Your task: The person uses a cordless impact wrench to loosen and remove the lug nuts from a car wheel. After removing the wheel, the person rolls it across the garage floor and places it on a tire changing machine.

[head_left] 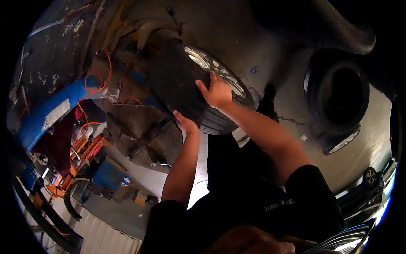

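A car wheel, its black tire (pixel 169 84) mounted on a silver multi-spoke rim (pixel 230 78), stands tilted in front of me. On the tread near the rim side rests my right hand (pixel 218 91), its thumb spread on the rubber and its fingers reaching over the sidewall toward the spokes. My left hand (pixel 186 125) holds the tire's near left edge, thumb up; its other fingers are mostly hidden. The dark machine base (pixel 144 131) lies just left of the wheel, and I cannot tell how the wheel rests against it.
Left stands a blue machine arm (pixel 59 112) with an orange coiled hose (pixel 111 70). Orange tool shelving (pixel 78 158) and a blue box (pixel 109 173) are lower left. A loose tire (pixel 315 97) stands at the right, with another wheel (pixel 344 142) below it. A car (pixel 359 194) is farther right.
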Available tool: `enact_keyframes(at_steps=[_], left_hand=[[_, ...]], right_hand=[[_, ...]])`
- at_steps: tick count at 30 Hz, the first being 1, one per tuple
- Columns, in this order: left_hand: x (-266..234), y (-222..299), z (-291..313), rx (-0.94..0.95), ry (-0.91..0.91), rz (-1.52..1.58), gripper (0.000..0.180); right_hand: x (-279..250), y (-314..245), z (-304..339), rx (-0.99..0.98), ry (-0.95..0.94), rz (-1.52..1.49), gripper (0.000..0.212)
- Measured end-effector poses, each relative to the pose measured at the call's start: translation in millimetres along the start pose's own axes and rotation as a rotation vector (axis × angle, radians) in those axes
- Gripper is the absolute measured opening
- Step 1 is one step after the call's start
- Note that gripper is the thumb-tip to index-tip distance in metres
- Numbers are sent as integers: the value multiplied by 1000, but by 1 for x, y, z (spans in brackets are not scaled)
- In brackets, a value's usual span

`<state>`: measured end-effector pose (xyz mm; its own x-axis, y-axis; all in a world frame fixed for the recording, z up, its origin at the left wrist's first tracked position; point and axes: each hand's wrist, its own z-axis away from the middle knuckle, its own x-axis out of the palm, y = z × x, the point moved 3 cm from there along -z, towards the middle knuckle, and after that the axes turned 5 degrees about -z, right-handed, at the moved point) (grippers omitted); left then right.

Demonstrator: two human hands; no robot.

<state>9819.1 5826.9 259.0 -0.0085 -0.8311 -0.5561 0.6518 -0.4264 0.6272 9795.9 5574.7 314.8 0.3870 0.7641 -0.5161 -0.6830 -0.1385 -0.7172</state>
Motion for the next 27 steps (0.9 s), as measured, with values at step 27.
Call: enact_keyframes(at_steps=[27], left_hand=[[-19, -172, 56, -880, -573, 602, 55]], right_hand=[[26, 380, 106, 644, 41, -598, 54]])
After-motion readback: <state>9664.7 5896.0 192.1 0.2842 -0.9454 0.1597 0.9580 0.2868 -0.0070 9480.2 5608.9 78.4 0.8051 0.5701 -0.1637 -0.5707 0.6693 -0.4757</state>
